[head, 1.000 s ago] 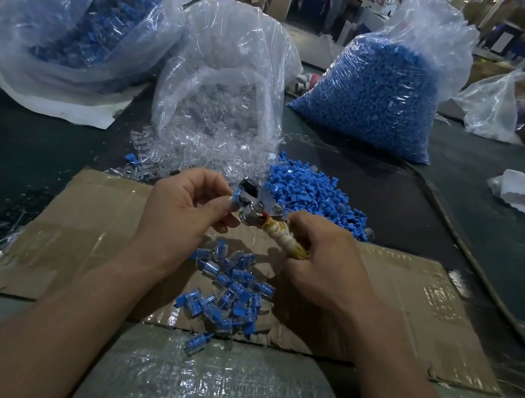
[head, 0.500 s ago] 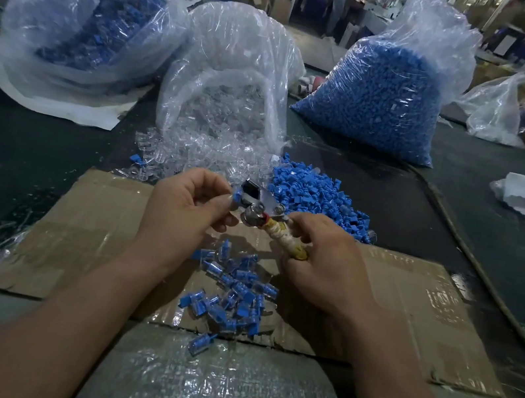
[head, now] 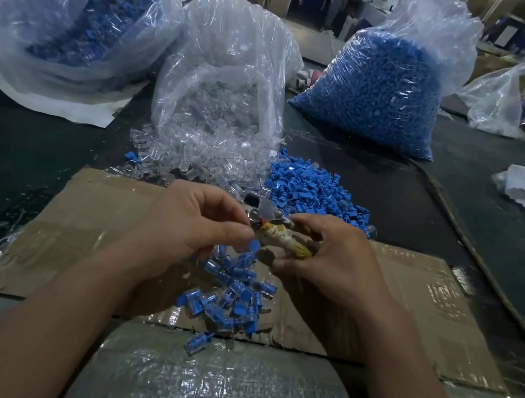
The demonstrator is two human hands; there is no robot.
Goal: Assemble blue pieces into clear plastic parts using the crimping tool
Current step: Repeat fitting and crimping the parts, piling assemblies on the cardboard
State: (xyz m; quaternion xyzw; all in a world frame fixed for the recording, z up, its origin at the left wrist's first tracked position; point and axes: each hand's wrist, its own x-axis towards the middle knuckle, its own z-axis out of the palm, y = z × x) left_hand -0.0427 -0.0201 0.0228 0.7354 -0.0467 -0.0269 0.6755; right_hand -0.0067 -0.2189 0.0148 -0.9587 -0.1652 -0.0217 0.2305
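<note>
Over the middle of the cardboard sheet, the right hand wraps tightly round the crimping tool by its taped handle. The left hand curls at the tool's head, a blue piece at its thumb tip (pinched or not, I cannot tell). Finished pieces lie heaped on the cardboard; the loose blue pile lies just past its far edge.

Wrapped crimping tool – blue pieces heaped beside clear plastic parts

Head-worn view, forward and down, close.
</note>
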